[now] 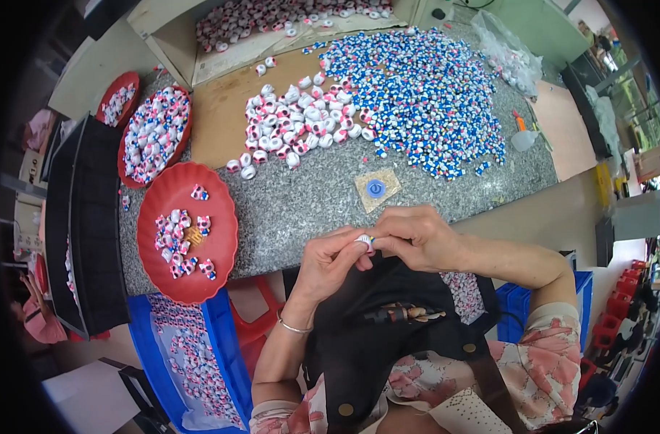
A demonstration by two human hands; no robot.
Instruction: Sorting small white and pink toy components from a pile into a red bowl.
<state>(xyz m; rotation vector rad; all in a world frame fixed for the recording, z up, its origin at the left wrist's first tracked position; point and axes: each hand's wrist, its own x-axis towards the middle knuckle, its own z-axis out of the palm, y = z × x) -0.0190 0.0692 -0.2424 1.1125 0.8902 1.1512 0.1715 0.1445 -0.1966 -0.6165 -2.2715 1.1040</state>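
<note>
My left hand [326,266] pinches a small white toy figurine head [365,243] between thumb and fingers, just off the table's near edge. Against its side, the fingertips of my right hand [422,236] are pressed together; a speck of yellow and blue shows there, mostly covered by fingers. Beyond my hands a blue round fixture [375,189] sits on a tan square pad [388,181]. Farther off lies a heap of white-and-pink figurine heads [301,119]. To its right spreads a large pile of small blue-and-white pieces [431,94].
On the left, a red scalloped plate [218,275] holds several assembled figurines; fuller red bowls [187,141] stand behind it. Blue crates [225,340] flank me below the granite table [286,210]. An orange-tipped bottle [524,139] and a plastic bag [507,50] are at right.
</note>
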